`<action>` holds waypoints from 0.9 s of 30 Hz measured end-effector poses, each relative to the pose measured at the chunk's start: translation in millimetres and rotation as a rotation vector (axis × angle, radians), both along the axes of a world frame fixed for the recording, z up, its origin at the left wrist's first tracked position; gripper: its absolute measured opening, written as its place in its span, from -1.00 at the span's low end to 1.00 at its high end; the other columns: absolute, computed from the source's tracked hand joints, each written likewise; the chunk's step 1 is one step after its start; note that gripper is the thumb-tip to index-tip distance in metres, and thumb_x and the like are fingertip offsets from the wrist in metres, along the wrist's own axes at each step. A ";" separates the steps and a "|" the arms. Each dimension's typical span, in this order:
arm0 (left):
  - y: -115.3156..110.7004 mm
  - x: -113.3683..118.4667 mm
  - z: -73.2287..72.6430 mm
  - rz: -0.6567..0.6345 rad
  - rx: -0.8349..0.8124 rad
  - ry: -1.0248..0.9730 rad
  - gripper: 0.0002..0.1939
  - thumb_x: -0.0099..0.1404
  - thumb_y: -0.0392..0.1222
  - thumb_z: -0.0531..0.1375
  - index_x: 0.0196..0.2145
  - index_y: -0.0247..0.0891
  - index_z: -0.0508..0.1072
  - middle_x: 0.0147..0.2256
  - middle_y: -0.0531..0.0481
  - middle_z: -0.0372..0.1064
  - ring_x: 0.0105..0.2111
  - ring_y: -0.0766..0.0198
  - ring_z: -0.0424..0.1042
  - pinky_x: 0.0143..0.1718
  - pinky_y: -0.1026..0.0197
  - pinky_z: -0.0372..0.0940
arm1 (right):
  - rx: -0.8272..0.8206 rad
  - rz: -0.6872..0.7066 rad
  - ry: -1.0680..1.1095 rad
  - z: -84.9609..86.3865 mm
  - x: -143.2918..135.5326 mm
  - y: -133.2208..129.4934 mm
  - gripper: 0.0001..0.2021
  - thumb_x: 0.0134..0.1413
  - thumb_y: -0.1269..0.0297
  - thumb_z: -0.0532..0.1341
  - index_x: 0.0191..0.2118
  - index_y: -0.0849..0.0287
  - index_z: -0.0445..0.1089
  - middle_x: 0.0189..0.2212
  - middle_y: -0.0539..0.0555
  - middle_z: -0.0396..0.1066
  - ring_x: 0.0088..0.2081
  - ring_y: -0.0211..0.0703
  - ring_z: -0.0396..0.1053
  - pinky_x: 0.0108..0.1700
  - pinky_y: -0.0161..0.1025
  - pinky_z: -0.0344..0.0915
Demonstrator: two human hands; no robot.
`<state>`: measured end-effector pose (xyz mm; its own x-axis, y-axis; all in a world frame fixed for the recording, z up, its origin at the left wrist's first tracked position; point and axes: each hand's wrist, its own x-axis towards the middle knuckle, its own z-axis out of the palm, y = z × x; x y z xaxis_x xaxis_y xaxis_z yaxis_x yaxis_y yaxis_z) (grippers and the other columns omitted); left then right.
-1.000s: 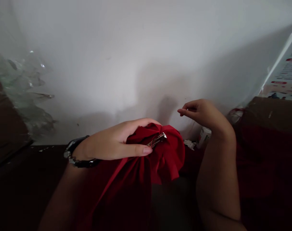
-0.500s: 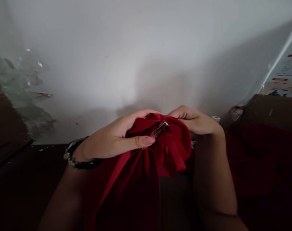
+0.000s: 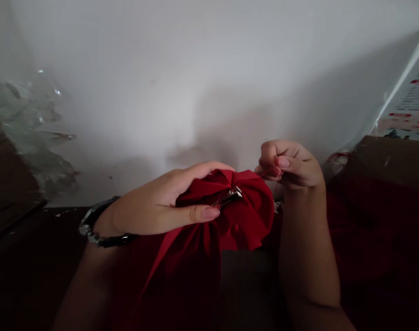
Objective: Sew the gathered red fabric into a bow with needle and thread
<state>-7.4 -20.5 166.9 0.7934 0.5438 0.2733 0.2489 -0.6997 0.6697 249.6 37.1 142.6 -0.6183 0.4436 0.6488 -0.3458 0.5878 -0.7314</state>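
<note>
A gathered red fabric bow (image 3: 245, 207) fills the middle of the view, its long tails hanging down towards me. My left hand (image 3: 161, 202) grips it from the left, thumb on top and the fingers behind, partly hidden by the cloth. On the bow's centre lies a silver metal clip (image 3: 231, 196), its lower end by my left thumb. Right of the bow, my right hand (image 3: 290, 165) is closed in a pinch on a thin red thread (image 3: 265, 173) that runs to the fabric. Whether a needle is between the fingertips cannot be made out.
A pale wall (image 3: 143, 92) rises behind my hands. Clear crumpled plastic (image 3: 40, 138) hangs at the left beside a brown box (image 3: 9, 184). At the right are a cardboard box (image 3: 395, 158), a printed sheet (image 3: 412, 105) and dark red cloth (image 3: 364, 225).
My right hand has come away from the bow, up and to the right, with thread now showing between. My left hand and the clip have shifted slightly, and the bow has turned a little.
</note>
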 end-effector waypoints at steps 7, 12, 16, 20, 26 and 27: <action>-2.0 -2.6 -0.2 -0.151 0.027 0.172 -0.49 0.29 -0.22 0.19 0.16 -0.19 0.18 0.00 -0.07 0.41 -0.08 0.17 0.45 -0.07 0.24 0.35 | -0.066 -0.127 0.238 13.1 1.7 -13.5 -0.66 0.03 0.10 0.22 -0.54 0.06 0.03 -0.73 -0.22 -0.35 -0.72 -0.37 -0.42 -0.69 -0.32 -0.18; -1.3 -0.4 -0.5 -0.179 0.031 0.205 -0.46 0.27 -0.21 0.22 0.16 -0.21 0.17 0.01 -0.10 0.40 -0.08 0.18 0.44 -0.04 0.23 0.35 | -0.171 -0.272 0.487 19.9 9.9 -14.7 -0.75 0.05 0.18 0.18 -0.48 0.02 0.05 -0.70 -0.19 -0.41 -0.65 -0.29 -0.53 -0.64 -0.22 -0.31; -0.8 -0.9 -0.4 -0.176 0.044 0.215 -0.46 0.26 -0.21 0.23 0.15 -0.23 0.17 -0.02 -0.10 0.42 -0.07 0.16 0.44 -0.05 0.22 0.35 | -0.232 -0.394 0.536 21.7 20.2 -10.1 -0.81 0.08 0.24 0.16 -0.48 0.01 0.13 -0.73 -0.20 -0.29 -0.62 -0.25 -0.51 -0.59 -0.19 -0.26; -0.7 -1.6 -0.3 -0.152 0.081 0.211 -0.50 0.29 -0.21 0.20 0.14 -0.22 0.18 0.00 -0.09 0.40 -0.08 0.21 0.44 -0.06 0.26 0.33 | -0.252 -0.441 0.656 20.8 30.5 -1.7 -0.85 -0.01 0.34 0.20 -0.49 0.03 0.21 -0.77 -0.23 -0.18 -0.64 -0.28 -0.48 -0.61 -0.23 -0.25; 2.3 -1.0 -4.3 -0.067 0.221 0.257 -0.55 0.30 -0.14 0.20 0.10 -0.19 0.21 0.02 -0.08 0.39 -0.11 0.23 0.45 -0.13 0.30 0.32 | -0.259 -0.528 0.748 18.7 30.3 7.4 -0.87 -0.09 0.31 0.24 -0.52 0.02 0.25 -0.79 -0.22 -0.16 -0.68 -0.33 -0.41 -0.62 -0.21 -0.21; 2.3 -0.6 -4.9 -0.065 0.243 0.265 -0.55 0.29 -0.13 0.20 0.10 -0.18 0.21 0.02 -0.07 0.39 -0.12 0.24 0.45 -0.13 0.30 0.32 | -0.263 -0.557 0.763 18.3 28.5 8.7 -0.87 -0.06 0.30 0.21 -0.52 0.03 0.24 -0.78 -0.22 -0.18 -0.68 -0.33 -0.40 -0.62 -0.22 -0.21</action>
